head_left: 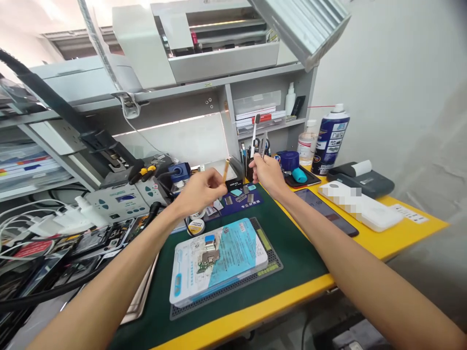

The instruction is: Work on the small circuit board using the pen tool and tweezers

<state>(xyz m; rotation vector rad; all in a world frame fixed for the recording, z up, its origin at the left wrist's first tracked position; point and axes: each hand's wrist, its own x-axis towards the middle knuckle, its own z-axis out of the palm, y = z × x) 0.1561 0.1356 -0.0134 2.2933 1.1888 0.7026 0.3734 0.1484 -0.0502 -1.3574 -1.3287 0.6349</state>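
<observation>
My left hand (205, 191) pinches a thin orange-yellow strip (226, 170), raised above the back of the green mat. At the dark pen holder (250, 171), my right hand (269, 174) has its fingers closed at the base of a slim metal tool (263, 142); its lower part is hidden. A black-headed white toothbrush (255, 133) stands upright beside those fingers. Nearer me, a small circuit board (208, 261) with a blue-ended flex cable (210, 242) lies on a white and blue flat box (237, 257).
The box rests on a grey perforated pad (275, 265). Small blades and a tin (196, 227) lie behind it. Phone parts and white chargers (62, 221) crowd the left. A phone (324, 211), a white case (365, 206) and a spray can (331, 138) are at right. A lamp (302, 29) hangs overhead.
</observation>
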